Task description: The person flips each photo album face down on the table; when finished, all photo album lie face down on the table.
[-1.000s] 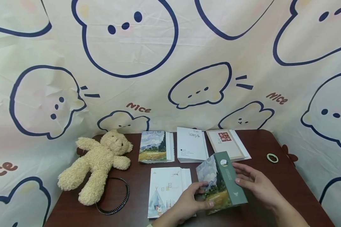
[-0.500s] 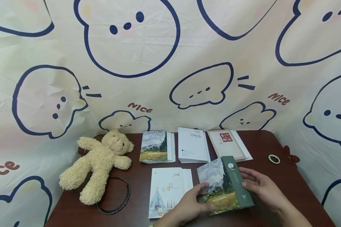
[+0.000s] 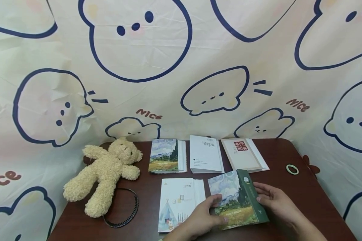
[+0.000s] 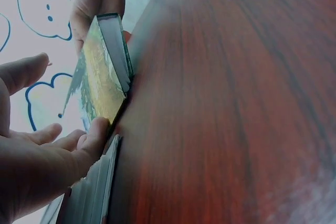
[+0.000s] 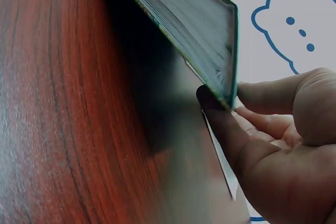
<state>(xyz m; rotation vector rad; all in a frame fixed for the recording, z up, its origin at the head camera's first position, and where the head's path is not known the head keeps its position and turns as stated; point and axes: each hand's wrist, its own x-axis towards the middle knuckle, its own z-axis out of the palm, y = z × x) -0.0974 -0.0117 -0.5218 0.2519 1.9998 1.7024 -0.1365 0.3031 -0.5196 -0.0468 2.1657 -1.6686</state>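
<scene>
A photo album (image 3: 233, 201) with a painted landscape cover and green spine is held tilted just above the table's front right. The left hand (image 3: 200, 216) grips its left edge, the thumb lying near the lower corner. On the spine side, the right hand (image 3: 279, 202) holds the album; in the right wrist view its fingers (image 5: 218, 114) pinch the edge beneath the album's pale page block. Beside the left forearm lies a white album (image 3: 176, 201) with a tent drawing, partly covered by that hand.
Along the back lie a landscape-cover album (image 3: 163, 155), a white album (image 3: 205, 152) and a beige album (image 3: 241, 155) with a red emblem. A teddy bear (image 3: 107, 175) and black headband (image 3: 135, 209) are at left. A pale green ring (image 3: 292, 169) lies right on the brown table (image 3: 307, 194).
The held album has turned and lowered, so its landscape cover faces up more and its green spine shows narrower. Both hands keep hold and have shifted slightly right.
</scene>
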